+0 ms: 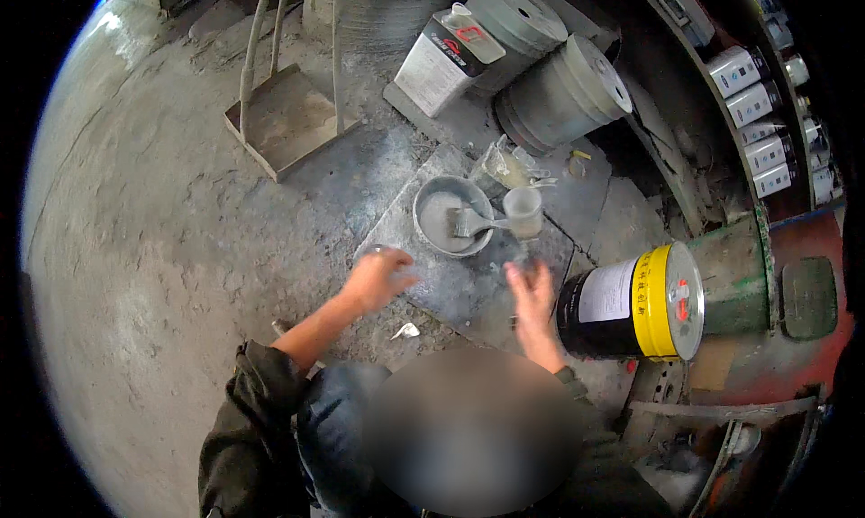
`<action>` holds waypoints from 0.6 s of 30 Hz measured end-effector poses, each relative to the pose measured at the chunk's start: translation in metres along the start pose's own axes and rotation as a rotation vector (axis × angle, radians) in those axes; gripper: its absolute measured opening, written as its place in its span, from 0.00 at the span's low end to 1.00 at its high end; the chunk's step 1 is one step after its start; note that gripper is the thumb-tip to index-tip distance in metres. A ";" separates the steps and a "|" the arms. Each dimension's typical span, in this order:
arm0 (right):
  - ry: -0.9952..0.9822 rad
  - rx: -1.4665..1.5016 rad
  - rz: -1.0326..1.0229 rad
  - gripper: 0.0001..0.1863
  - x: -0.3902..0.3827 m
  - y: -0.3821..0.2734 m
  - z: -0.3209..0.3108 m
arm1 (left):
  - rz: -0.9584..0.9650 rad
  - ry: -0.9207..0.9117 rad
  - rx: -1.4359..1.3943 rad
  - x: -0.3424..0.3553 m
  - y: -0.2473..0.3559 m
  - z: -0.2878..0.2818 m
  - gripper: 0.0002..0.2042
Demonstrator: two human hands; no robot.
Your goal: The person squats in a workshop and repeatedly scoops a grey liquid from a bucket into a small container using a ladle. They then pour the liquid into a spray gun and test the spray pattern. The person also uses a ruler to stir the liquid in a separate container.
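My left hand (376,279) hovers just left of and nearer than a round grey pan (422,230), its slightly bent fingers apart and holding nothing. Farther right, my right hand (532,304) is raised with its thumb apart from the fingers, also holding nothing. Pale grey material lies inside the pan. A flat paintbrush (467,222) rests with its bristles in the pan and its handle across the right rim. Beside that handle stands a translucent plastic cup (523,213). Just behind the cup is a clear plastic bag (501,166) with something yellowish in it.
A black and yellow drum (622,304) lies on its side near my right hand. Behind the pan stand a rectangular metal can (441,63) and grey drums (563,93). A long-handled dustpan (286,126) sits far left. Shelves at right hold several white cans (753,104).
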State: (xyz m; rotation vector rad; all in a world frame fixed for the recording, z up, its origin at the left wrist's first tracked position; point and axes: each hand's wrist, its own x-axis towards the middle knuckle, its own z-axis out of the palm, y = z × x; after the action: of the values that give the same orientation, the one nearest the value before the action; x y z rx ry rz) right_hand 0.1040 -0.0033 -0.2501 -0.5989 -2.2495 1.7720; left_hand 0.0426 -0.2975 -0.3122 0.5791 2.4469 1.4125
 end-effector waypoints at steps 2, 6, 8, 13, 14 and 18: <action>-0.138 0.295 0.024 0.32 -0.034 0.011 0.036 | 0.059 -0.143 -0.193 -0.004 0.037 0.008 0.29; -0.286 0.423 0.376 0.33 -0.086 -0.010 0.084 | 0.037 -0.148 -0.076 -0.026 0.067 0.015 0.25; -0.388 0.477 0.327 0.35 -0.094 0.006 0.089 | -0.011 -0.109 -0.054 -0.022 0.069 0.027 0.23; -0.625 -0.184 -0.084 0.24 -0.077 -0.062 0.022 | -0.113 -0.026 -0.162 -0.024 0.050 0.016 0.19; -0.357 -0.206 -0.093 0.17 -0.072 -0.080 -0.002 | -0.123 -0.004 -0.111 -0.036 0.041 0.011 0.19; 0.279 -0.411 -0.513 0.10 -0.001 -0.127 -0.169 | -0.104 -0.049 -0.241 -0.058 0.034 0.010 0.21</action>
State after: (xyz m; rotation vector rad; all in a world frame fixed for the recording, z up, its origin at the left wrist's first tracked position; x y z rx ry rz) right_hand 0.1508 0.1200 -0.0846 -0.2709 -2.3016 0.9362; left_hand 0.1055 -0.3017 -0.2861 0.4209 2.1919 1.5980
